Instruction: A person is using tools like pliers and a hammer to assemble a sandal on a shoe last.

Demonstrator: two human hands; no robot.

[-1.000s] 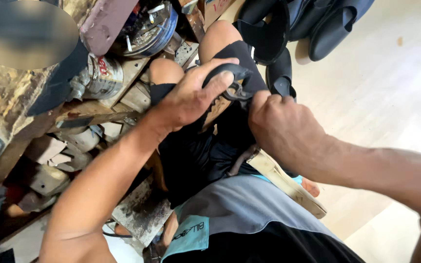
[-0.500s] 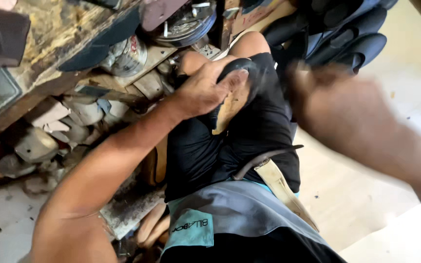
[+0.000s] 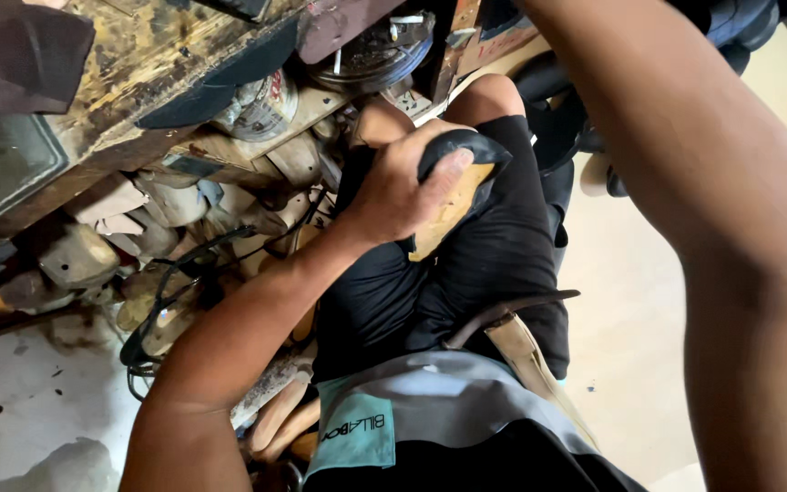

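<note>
My left hand [image 3: 403, 187] grips a shoe form on my lap: a tan wooden last [image 3: 448, 214] with black leather [image 3: 466, 150] stretched over its top. The hand presses the leather down with thumb and fingers. My right arm crosses the frame at the right, raised toward the top; its hand is out of the picture. I sit in black shorts [image 3: 466, 273] and a grey shirt. A leather strap [image 3: 512, 310] lies over my thigh.
A stained wooden workbench [image 3: 138, 55] stands at the upper left, with round tins [image 3: 261, 105] and a dish of nails [image 3: 371, 50] beneath its edge. Several wooden lasts [image 3: 75, 255] are heaped under it. Dark sandals [image 3: 548, 128] lie on the pale floor [image 3: 630, 346].
My right hand has left the shoe form and lifted up out of view; its forearm now fills the right side. The left hand keeps its grip on the form.
</note>
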